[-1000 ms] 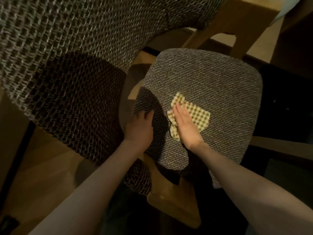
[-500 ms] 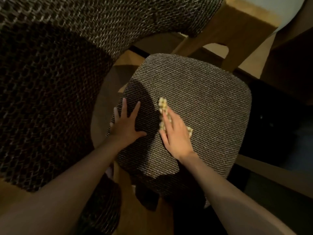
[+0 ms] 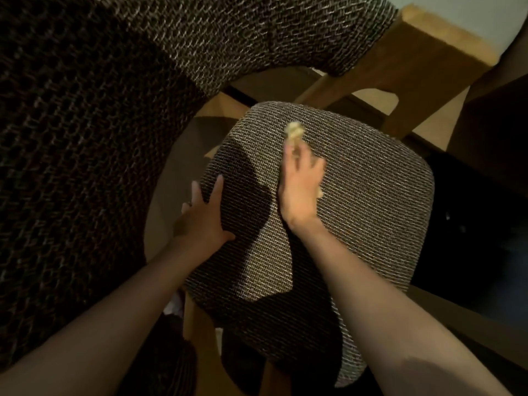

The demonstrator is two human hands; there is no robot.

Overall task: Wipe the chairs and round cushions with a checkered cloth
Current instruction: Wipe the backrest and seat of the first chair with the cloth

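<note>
1. Where the woven seat (image 3: pixel 371 224) fills the middle of the view, its fabric is a grey-brown basketweave and its corners are rounded.
2. Cloth (image 3: pixel 294 132): pale yellow and bunched, lying on the seat near its far edge. Most of it is hidden under the right hand. One crumpled end shows past the fingertips and a small scrap shows at the hand's right side. The check pattern is too blurred to make out.
3. Right hand (image 3: pixel 300 190): palm down on the cloth, fingers stretched forward and flat, pressing rather than curling round it. The fingers are motion-blurred.
4. Left hand (image 3: pixel 204 221): open, fingers spread, palm flat on the seat at its left edge, with the outer fingers reaching over the rim. It holds nothing and is apart from the cloth.
5. Shadow (image 3: pixel 245 181): a dark patch on the seat between the two hands.
6. Backrest (image 3: pixel 85 138): same weave, curved, filling the upper left, much of it in shade.
7. Frame (image 3: pixel 414 61): light wood, at the upper right beyond the seat's far edge.
8. Both forearms are bare and enter from the bottom edge.
</note>
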